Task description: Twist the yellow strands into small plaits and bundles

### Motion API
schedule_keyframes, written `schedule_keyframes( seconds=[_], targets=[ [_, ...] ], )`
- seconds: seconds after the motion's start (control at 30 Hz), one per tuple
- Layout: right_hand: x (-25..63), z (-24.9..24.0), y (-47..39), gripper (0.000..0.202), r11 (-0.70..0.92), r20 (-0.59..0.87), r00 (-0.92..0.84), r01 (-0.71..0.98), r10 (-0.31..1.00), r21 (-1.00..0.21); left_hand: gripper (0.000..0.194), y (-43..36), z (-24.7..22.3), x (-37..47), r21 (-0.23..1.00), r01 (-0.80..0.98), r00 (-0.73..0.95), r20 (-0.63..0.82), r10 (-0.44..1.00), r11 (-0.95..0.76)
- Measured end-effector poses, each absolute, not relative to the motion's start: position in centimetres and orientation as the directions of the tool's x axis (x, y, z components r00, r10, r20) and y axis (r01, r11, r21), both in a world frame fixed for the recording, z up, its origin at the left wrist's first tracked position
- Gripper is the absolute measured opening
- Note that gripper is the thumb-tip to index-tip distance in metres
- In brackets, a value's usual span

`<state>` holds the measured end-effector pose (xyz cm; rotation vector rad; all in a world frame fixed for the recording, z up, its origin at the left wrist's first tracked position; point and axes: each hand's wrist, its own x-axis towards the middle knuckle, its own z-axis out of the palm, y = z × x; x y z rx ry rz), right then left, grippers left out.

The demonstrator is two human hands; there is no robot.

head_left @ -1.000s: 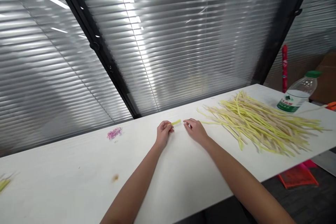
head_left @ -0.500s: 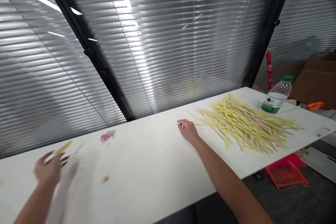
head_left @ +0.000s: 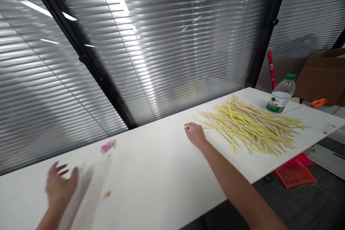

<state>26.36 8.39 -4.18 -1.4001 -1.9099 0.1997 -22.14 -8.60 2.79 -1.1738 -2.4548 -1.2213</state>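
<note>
My left hand (head_left: pixel 61 185) is raised over the left part of the white table (head_left: pixel 145 172), fingers spread, with nothing visible in it. It is slightly blurred. My right hand (head_left: pixel 195 133) rests on the table with its fingers loosely bent and slightly apart, and I see nothing between them. Just right of it lies a loose heap of long, thin yellow and beige strands (head_left: pixel 250 124). One yellow strand end reaches close to the back of that hand; whether they touch, I cannot tell.
A small pink and purple tangle (head_left: pixel 108 146) lies near the back edge, and a brownish spot (head_left: pixel 107 194) nearer me. Beyond the strands stands a green-capped bottle (head_left: pixel 280 95). At the right are an orange-handled thing (head_left: pixel 318 103) and a cardboard box (head_left: pixel 323 77). Slatted blinds (head_left: pixel 167 43) border the back.
A short yellow piece at my left hand's fingers is gone from view, and that hand has turned and spread. My right hand has stayed by the strands. The view has shifted slightly.
</note>
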Motion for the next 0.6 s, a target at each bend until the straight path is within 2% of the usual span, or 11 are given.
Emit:
schedule_keyframes(
  seconds=[0.03,0.1,0.2,0.27,0.37,0.47,0.53,0.6],
  targets=[
    [26.7,-4.1,8.6,0.026,0.364,0.475,-0.098,0.778,0.875,-0.512,0.056,-5.9,2.8,-19.7,0.601,0.762,-0.594,0.503,0.627,0.24],
    [27.6,-3.9,8.9,0.026,0.3,0.484,-0.034,0.822,0.874,-0.484,0.056,-1.6,2.2,-13.9,0.669,0.743,-0.473,0.508,0.72,0.017],
    [29.0,-3.6,9.3,0.027,0.199,0.475,0.051,0.865,0.878,-0.46,0.057,2.1,0.8,-4.2,0.81,0.543,-0.301,0.433,0.849,-0.221],
    [29.7,-3.5,9.4,0.027,0.124,0.459,0.112,0.883,0.881,-0.453,0.053,3.8,-0.1,1.8,0.844,0.431,-0.177,0.425,0.888,-0.318],
    [30.3,-3.2,9.3,0.027,0.053,0.472,0.171,0.904,0.865,-0.424,0.048,5.9,-1.2,8.9,0.848,0.349,-0.019,0.433,0.901,-0.4],
    [31.0,-2.8,9.3,0.029,-0.013,0.472,0.212,0.921,0.856,-0.39,0.047,7.3,-2.4,12.9,0.854,0.299,0.047,0.432,0.901,-0.426],
    [32.0,-2.5,9.4,0.043,-0.058,0.419,0.227,0.924,0.879,-0.379,0.045,7.5,-3.3,13.9,0.884,0.272,0.046,0.382,0.923,-0.38],
    [33.5,-2.3,9.5,0.07,-0.093,0.307,0.217,0.924,0.927,-0.372,0.044,7.4,-4.1,13.8,0.914,0.238,0.053,0.326,0.944,-0.329]
  ],
)
